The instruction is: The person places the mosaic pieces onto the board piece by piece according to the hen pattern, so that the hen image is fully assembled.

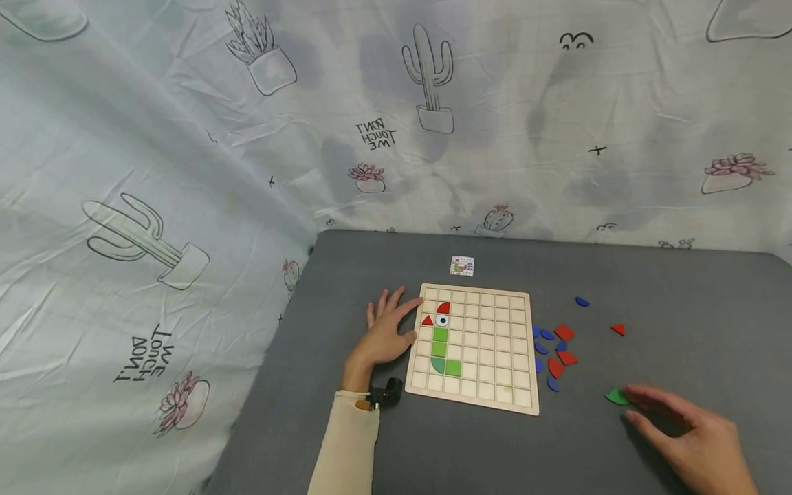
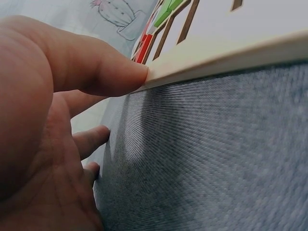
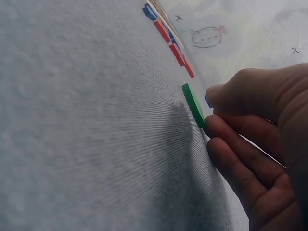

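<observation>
A wooden grid board (image 1: 495, 405) lies on the grey table. On its left side sit a red quarter-round, a red triangle (image 1: 427, 320), a white eye piece (image 1: 442, 320), a green quarter-round (image 1: 438, 364) and several light green squares (image 1: 440, 334). My left hand (image 1: 386, 335) rests at the board's left edge, fingers spread. In the left wrist view its thumb (image 2: 120, 74) touches the wooden rim. At the right, the fingertips of my right hand (image 1: 693, 430) touch a green curved piece (image 1: 617, 397) on the table. Its thumb stands apart from that piece.
Right of the board lie several loose red pieces (image 1: 564, 333) and blue half-rounds (image 1: 553, 383). A lone blue half-round (image 1: 582, 301) and a red triangle (image 1: 619, 330) lie farther out. Behind the board is a small picture card (image 1: 462, 266). Printed cloth (image 1: 526, 103) hangs behind the table.
</observation>
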The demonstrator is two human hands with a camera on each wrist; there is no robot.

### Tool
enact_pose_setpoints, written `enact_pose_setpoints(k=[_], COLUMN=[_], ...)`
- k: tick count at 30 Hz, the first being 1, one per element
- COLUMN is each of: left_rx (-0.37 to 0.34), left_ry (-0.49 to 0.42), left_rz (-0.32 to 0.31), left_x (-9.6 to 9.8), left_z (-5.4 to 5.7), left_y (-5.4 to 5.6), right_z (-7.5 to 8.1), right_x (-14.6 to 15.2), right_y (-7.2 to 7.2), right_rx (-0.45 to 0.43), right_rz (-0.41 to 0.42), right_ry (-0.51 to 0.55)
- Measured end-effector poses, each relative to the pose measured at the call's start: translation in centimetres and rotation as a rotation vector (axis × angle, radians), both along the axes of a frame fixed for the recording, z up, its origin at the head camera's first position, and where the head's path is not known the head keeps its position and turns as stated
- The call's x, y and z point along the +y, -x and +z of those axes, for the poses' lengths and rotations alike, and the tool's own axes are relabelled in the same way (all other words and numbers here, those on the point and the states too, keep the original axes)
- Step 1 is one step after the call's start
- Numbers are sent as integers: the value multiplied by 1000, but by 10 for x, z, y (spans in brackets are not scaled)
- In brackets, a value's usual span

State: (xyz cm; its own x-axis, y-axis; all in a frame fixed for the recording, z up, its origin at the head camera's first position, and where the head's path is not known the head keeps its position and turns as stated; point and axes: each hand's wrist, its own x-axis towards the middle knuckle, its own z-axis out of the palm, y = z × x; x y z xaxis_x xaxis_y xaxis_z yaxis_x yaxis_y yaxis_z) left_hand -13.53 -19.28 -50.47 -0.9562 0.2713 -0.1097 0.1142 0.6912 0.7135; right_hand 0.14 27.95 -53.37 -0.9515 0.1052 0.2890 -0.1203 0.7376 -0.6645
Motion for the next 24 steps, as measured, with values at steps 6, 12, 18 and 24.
enact_pose_setpoints(k=[6, 12, 18, 24], left_rx=[15, -5, -2, -9], left_ry=[-21, 28, 28, 43], left_rz=[2, -5, -2, -2], left_x=[0, 0, 0, 0], left_z=[0, 1, 2, 2], left_y=[1, 1, 1, 1], right_z=[-3, -2, -1, 4], right_x=[-3, -8, -12, -17], right_y=[2, 12, 17, 22], right_rx=[-12, 47, 56, 79], right_rz=[-33, 42, 78, 100], right_ry=[-61, -65, -40, -15])
